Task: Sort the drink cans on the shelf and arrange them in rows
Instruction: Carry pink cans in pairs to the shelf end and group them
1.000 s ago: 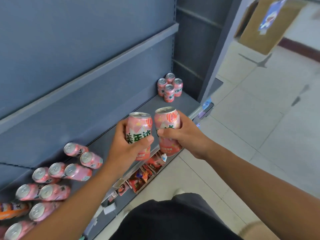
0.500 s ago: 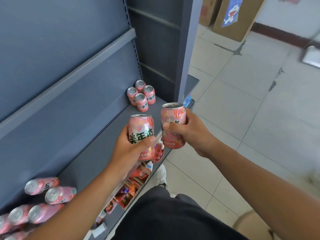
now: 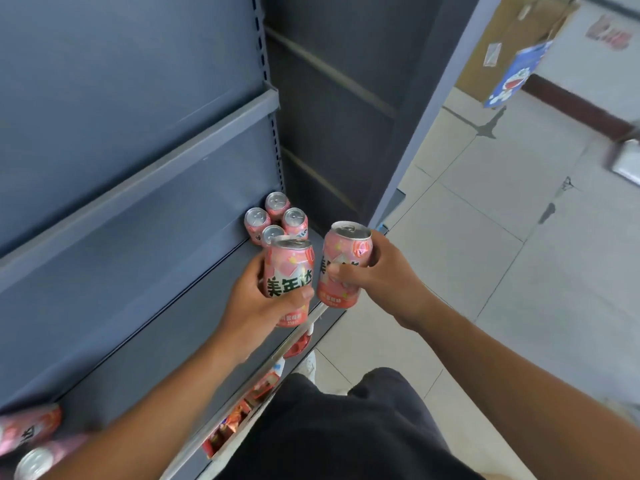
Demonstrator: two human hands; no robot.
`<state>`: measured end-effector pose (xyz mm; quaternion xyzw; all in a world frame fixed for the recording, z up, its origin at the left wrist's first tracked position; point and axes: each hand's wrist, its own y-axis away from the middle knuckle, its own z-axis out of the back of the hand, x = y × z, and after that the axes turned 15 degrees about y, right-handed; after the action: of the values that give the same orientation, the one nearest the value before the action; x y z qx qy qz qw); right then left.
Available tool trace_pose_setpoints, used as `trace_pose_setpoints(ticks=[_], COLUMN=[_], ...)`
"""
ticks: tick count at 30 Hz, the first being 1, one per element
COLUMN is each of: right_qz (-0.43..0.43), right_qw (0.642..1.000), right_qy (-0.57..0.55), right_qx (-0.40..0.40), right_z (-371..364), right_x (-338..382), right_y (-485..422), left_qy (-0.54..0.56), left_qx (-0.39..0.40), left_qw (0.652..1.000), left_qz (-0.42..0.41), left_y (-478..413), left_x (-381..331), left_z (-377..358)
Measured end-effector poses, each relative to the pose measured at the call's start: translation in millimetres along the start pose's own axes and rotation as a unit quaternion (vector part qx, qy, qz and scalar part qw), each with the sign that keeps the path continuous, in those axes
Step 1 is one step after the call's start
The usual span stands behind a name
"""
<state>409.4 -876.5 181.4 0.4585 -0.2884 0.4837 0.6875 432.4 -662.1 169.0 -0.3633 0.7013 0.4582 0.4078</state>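
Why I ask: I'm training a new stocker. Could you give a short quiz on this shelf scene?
1. True or false: the left hand grips the left can and the right hand grips the right can, both upright.
2. How many standing cans are grouped in the far corner of the shelf?
3. The blurred cans at lower left: A) lie on their sides; B) stand in a row; C) sit in a box.
Key: 1 true; 2 four; 3 A.
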Motion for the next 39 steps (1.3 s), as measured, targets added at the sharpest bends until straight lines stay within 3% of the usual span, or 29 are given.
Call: trace_pose_setpoints(ticks=[6, 13, 18, 29, 39], right_qz=[0.011, 0.031, 0.052, 0.044, 0.053], right_qw=[0.997, 0.978, 0.959, 0.939, 0.946], right_qy=[0.044, 0.103, 0.181, 0.247, 0.244], right_qx=[0.068, 0.177, 0.213, 0.235, 0.206], right_z=[12, 13, 4, -21, -45], right_x=[-10, -42, -69, -106, -122], right_y=[-54, -122, -166, -217, -237], left_qy=[-0.026, -0.041, -0.050, -0.109, -0.131], left_qx=[-0.058, -0.177, -0.210, -0.270, -0.348], left_qw=[0.998, 0.983, 0.975, 0.955, 0.928], left_qz=[-0.019, -0.029, -0.043, -0.051, -0.042], left_y=[-35, -70, -90, -141, -172], left_x=[16, 55, 85, 146, 184], left_z=[-3, -15, -17, -14, -8])
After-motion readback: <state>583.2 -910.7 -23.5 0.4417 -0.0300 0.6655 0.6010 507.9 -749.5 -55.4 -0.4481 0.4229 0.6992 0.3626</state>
